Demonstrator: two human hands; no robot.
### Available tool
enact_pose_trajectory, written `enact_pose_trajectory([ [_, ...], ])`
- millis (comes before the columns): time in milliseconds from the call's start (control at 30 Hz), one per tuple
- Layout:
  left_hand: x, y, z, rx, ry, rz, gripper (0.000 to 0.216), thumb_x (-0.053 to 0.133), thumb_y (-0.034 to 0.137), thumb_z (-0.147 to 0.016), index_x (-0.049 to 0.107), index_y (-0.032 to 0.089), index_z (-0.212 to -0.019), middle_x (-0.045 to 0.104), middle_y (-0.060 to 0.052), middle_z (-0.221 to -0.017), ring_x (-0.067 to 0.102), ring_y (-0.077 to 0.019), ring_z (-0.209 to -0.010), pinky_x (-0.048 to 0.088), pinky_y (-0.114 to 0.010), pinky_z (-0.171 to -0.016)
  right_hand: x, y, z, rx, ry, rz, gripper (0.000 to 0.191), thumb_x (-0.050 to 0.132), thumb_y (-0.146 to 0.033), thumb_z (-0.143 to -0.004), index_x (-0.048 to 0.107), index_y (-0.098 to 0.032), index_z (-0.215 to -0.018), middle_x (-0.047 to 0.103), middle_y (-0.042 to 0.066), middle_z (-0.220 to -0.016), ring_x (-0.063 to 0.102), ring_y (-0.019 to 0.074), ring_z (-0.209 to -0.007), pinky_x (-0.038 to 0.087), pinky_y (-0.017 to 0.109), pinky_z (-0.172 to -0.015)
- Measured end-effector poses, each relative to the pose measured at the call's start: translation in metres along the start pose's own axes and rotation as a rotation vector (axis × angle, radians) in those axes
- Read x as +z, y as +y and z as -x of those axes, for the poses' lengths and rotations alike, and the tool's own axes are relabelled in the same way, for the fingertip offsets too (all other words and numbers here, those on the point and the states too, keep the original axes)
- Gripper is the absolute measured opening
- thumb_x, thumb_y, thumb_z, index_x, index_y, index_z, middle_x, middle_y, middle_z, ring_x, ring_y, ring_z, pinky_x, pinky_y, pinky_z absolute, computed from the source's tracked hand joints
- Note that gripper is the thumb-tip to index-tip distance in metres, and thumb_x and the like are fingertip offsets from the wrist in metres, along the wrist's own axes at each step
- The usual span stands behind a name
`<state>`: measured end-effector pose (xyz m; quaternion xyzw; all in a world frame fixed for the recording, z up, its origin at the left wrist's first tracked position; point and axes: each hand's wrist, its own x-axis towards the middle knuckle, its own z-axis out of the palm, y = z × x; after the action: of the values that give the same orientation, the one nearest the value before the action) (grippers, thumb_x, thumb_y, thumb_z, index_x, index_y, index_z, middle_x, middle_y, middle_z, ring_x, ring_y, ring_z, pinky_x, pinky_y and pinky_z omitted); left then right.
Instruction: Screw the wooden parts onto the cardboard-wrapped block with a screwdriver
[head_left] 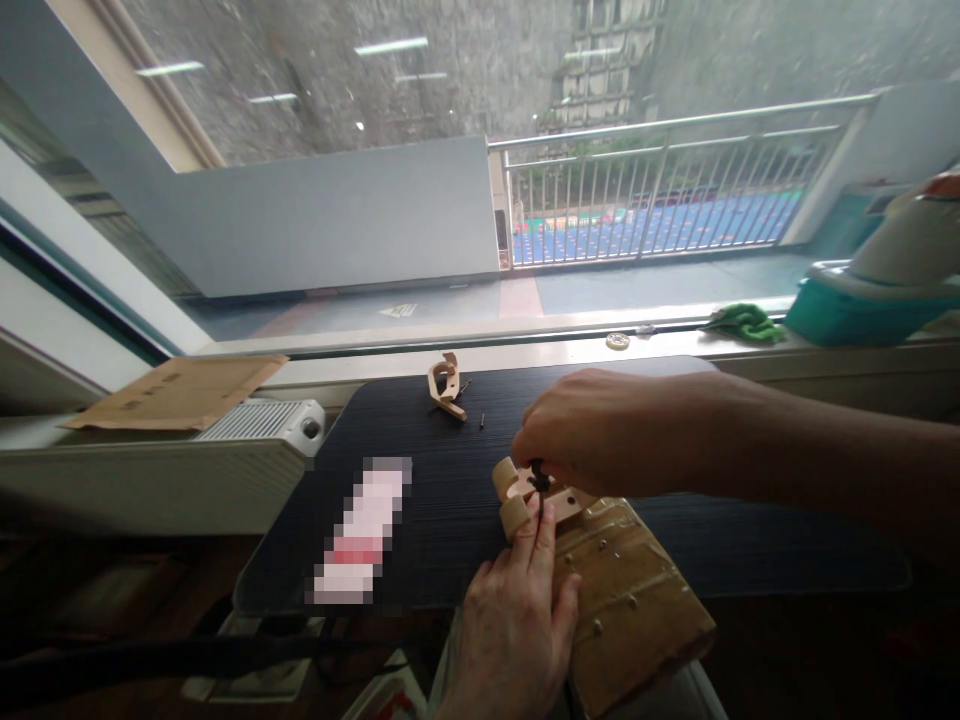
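A pale wooden piece with rounded ends and a dark hole (517, 489) lies at the upper end of a brown, tape-wrapped block (637, 600). My left hand (517, 600) comes up from below, its index and middle fingers pressed together on the wood; its thumb rests apart, by the block. From the right, my right hand (566, 430) reaches over the wood with its fingers closed. They pinch a small dark object (539, 477) with a thin stem pointing down; its exact kind is partly hidden by the fingers.
On the black table (442, 510) lie a curved wooden assembly (448, 388), a small screw (482, 421) and a blurred pinkish strip (364, 530). A cardboard sheet (180, 388) covers part of the radiator (259, 430). Along the sill are a green cloth (746, 322) and a teal container (847, 310).
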<state>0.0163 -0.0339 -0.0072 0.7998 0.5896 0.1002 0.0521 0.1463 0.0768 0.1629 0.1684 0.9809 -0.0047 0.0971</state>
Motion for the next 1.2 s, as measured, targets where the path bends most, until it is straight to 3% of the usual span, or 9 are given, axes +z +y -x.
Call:
enact_pose_trajectory([
  [233,0.001,0.0,0.001,0.004,0.008,0.011,0.056,0.04,0.026,-0.089,0.027,0.01,-0.141,0.037,-0.014,-0.144,0.053,-0.0233,-0.118,0.049,-0.035,-0.09,-0.003,-0.007,-0.004,0.11,-0.053,-0.018,0.016,0.052,-0.017,-0.081,0.063,-0.013,-0.07,0.056,0.001,-0.056,0.035,0.0075,-0.045,0.02,0.024,-0.044],
  [500,0.003,-0.001,0.002,0.007,0.0,0.004,0.056,0.039,0.027,-0.089,0.029,0.01,-0.141,0.035,-0.011,-0.145,0.052,-0.0238,-0.119,0.049,-0.036,-0.09,-0.006,-0.001,-0.004,-0.002,-0.036,-0.041,0.015,0.053,-0.015,-0.081,0.067,-0.015,-0.078,0.061,0.001,-0.062,0.037,0.0075,-0.05,0.024,0.023,-0.047],
  [867,0.003,-0.002,-0.001,0.014,0.013,0.0,0.056,0.04,0.026,-0.088,0.03,0.008,-0.14,0.031,-0.013,-0.146,0.051,-0.0239,-0.12,0.05,-0.034,-0.089,-0.004,-0.002,0.0,0.107,-0.014,-0.055,0.018,0.05,-0.018,-0.082,0.065,-0.013,-0.074,0.056,0.002,-0.058,0.033,0.0078,-0.046,0.021,0.024,-0.044],
  [1033,0.003,-0.002,0.001,0.009,0.017,0.014,0.056,0.039,0.028,-0.089,0.028,0.011,-0.141,0.038,-0.012,-0.143,0.053,-0.0234,-0.118,0.049,-0.035,-0.09,-0.007,-0.004,0.0,0.038,-0.06,-0.041,0.011,0.055,-0.015,-0.078,0.065,-0.017,-0.075,0.059,-0.001,-0.062,0.037,0.0077,-0.049,0.022,0.023,-0.046],
  [1200,0.002,-0.001,0.001,0.009,-0.003,0.015,0.056,0.039,0.027,-0.089,0.028,0.009,-0.141,0.037,-0.014,-0.144,0.054,-0.0239,-0.116,0.05,-0.036,-0.088,0.003,-0.002,-0.003,0.062,-0.038,-0.047,0.018,0.049,-0.017,-0.083,0.064,-0.013,-0.073,0.058,0.001,-0.06,0.038,0.0084,-0.049,0.023,0.023,-0.045],
])
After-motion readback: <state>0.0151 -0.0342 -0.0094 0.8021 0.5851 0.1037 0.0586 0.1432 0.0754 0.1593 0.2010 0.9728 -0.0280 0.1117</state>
